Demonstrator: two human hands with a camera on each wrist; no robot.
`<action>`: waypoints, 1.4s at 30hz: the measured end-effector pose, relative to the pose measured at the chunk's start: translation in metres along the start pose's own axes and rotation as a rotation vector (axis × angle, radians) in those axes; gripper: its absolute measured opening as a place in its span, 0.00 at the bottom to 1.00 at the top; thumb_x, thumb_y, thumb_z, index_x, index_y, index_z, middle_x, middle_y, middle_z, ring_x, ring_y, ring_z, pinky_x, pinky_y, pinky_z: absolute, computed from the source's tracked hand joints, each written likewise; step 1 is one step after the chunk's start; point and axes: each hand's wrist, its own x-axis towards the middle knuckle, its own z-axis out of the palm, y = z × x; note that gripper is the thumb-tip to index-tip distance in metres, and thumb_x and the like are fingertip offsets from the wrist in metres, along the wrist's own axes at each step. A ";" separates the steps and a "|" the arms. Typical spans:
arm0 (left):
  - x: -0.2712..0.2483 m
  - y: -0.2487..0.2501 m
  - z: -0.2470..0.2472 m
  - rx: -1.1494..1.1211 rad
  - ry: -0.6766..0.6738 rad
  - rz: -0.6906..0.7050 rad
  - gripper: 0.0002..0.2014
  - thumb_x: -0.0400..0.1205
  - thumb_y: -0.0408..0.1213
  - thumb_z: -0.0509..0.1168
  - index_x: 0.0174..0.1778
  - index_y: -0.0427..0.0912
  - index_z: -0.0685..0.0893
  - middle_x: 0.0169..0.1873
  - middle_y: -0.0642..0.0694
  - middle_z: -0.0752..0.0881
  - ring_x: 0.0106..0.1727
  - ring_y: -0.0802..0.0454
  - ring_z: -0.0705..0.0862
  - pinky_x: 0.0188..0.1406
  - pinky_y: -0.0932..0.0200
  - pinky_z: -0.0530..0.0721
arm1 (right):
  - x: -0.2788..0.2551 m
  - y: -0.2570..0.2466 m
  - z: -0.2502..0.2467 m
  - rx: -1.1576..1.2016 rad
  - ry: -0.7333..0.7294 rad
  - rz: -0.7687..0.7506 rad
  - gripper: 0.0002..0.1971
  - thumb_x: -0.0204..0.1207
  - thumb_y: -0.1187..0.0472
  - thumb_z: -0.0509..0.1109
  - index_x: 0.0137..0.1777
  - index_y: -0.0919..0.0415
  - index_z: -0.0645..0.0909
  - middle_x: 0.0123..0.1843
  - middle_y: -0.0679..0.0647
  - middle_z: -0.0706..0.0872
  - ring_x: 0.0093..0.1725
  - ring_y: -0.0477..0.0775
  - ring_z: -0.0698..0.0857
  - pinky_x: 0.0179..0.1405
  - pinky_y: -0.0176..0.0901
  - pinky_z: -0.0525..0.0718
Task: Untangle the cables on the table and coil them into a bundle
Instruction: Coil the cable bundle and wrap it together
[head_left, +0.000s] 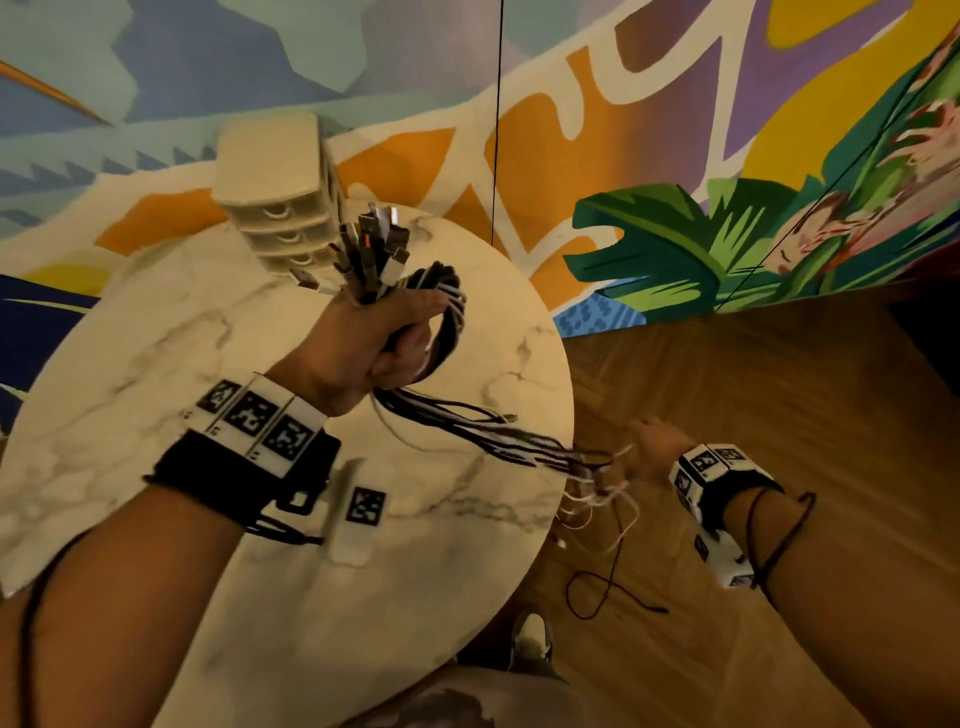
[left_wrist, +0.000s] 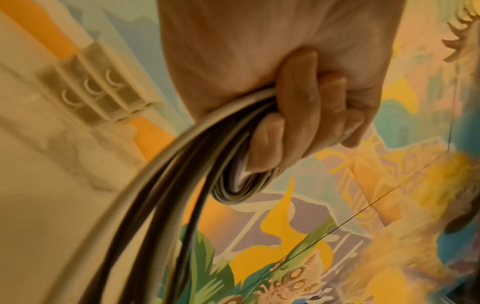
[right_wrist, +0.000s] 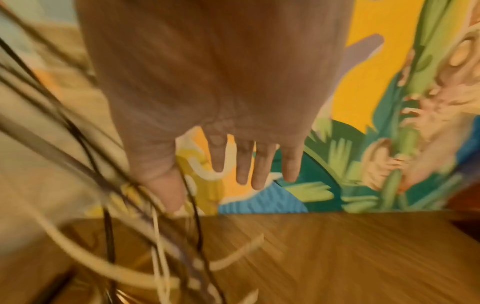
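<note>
My left hand (head_left: 387, 332) grips a bundle of black and white cables (head_left: 441, 317) above the round marble table (head_left: 182, 338), with their plugs (head_left: 371, 244) fanning out past the knuckles. In the left wrist view the fingers (left_wrist: 298, 115) curl round a coiled loop of the cables (left_wrist: 233, 185). The loose strands (head_left: 519, 441) trail right, off the table edge, toward the floor. My right hand (head_left: 647, 452) hangs beside the edge with straight, spread fingers (right_wrist: 259, 162); blurred loose cable ends (right_wrist: 161, 236) hang past its thumb side. No strand shows between its fingers.
A cream mini drawer unit (head_left: 280, 197) stands at the table's far edge. A white tagged block (head_left: 353, 514) lies on the table near my left wrist. A painted mural wall (head_left: 727, 156) is behind, wood floor (head_left: 753, 389) to the right, a shoe (head_left: 530, 639) below.
</note>
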 end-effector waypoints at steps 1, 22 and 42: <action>0.002 -0.003 0.003 -0.029 0.002 -0.006 0.24 0.77 0.38 0.59 0.13 0.38 0.67 0.07 0.48 0.61 0.09 0.56 0.56 0.17 0.67 0.51 | -0.004 -0.016 -0.009 0.091 0.100 -0.101 0.34 0.71 0.54 0.74 0.76 0.52 0.66 0.74 0.57 0.72 0.72 0.61 0.73 0.71 0.54 0.73; 0.026 -0.014 0.023 -0.394 0.779 0.165 0.22 0.80 0.41 0.66 0.22 0.44 0.65 0.11 0.51 0.65 0.12 0.53 0.58 0.16 0.66 0.55 | -0.052 -0.239 0.026 0.924 1.195 -0.591 0.21 0.80 0.53 0.65 0.70 0.57 0.67 0.68 0.53 0.75 0.69 0.54 0.76 0.69 0.68 0.73; 0.009 -0.006 -0.046 -0.354 -0.060 -0.008 0.26 0.79 0.49 0.60 0.14 0.44 0.69 0.06 0.49 0.62 0.09 0.53 0.54 0.17 0.60 0.51 | -0.049 -0.179 -0.038 1.247 -0.181 -0.422 0.27 0.81 0.41 0.58 0.24 0.56 0.71 0.20 0.51 0.64 0.19 0.48 0.59 0.17 0.37 0.57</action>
